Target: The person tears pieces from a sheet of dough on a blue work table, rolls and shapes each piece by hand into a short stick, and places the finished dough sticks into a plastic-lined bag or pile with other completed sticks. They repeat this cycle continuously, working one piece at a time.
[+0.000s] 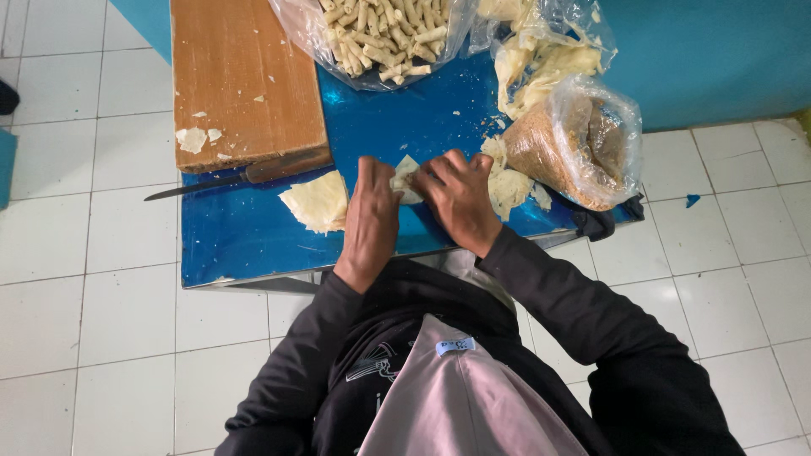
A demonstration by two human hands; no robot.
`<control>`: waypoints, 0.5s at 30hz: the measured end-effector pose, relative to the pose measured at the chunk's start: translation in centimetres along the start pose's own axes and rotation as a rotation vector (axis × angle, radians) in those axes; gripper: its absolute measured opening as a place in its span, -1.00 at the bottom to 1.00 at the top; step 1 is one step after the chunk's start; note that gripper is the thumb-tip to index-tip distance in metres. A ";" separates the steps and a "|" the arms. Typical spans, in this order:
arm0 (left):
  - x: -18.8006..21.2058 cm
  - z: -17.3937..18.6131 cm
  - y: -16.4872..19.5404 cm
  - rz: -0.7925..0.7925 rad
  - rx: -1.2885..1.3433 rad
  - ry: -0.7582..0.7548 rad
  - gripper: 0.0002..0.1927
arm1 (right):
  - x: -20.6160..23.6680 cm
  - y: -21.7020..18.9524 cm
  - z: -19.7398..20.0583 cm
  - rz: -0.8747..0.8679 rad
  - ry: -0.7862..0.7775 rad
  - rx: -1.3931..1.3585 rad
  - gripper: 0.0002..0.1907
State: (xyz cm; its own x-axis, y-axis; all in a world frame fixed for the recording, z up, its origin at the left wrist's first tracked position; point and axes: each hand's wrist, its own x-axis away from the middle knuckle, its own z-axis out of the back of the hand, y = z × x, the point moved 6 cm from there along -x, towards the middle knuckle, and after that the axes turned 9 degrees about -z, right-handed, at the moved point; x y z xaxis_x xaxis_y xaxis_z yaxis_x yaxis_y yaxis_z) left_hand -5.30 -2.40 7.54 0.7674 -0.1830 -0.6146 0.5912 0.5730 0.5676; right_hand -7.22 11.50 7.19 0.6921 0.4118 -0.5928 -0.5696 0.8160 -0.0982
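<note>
**Both hands closed on a pale wrapper at mid-table**

While the person bends over the blue table (245,236), both hands meet at its middle, toward the near edge. The left hand (369,221) has its fingers curled down onto the left end of a small pale wrapper piece (405,179). The right hand (459,198) grips the right end, fingers folded over it. The wrapper lies between the two hands, touching both, just above the table surface.

Left of the hands, a stack of pale sheets (317,201) lies flat. A knife (220,181) rests along the near edge of a wooden board (241,80) at the far left corner. A clear bag of rolled pieces (380,38) sits at the far edge. A bag of brown crumbs (574,143) stands at the right edge, with loose wrapper scraps (507,181) beside the right hand.
</note>
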 end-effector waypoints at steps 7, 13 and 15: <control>2.4 0.0 1.5 -0.104 -0.269 -0.071 -0.56 | -0.2 -0.8 -0.7 0.005 -0.033 0.205 -0.63; 3.3 -0.2 1.5 -0.101 -0.361 -0.099 -0.55 | -2.8 1.6 -2.5 -0.117 -0.183 0.040 -0.43; 3.2 -0.2 1.5 -0.102 -0.363 -0.097 -0.54 | -3.4 2.2 -2.4 -0.115 -0.204 -0.096 -0.35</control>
State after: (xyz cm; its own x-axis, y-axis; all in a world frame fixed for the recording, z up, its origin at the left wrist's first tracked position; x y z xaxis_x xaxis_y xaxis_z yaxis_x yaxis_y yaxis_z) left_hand -2.00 -1.94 6.28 0.7392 -0.3184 -0.5935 0.5528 0.7902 0.2645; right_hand -11.94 10.92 7.05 0.8245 0.3999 -0.4003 -0.5147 0.8239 -0.2370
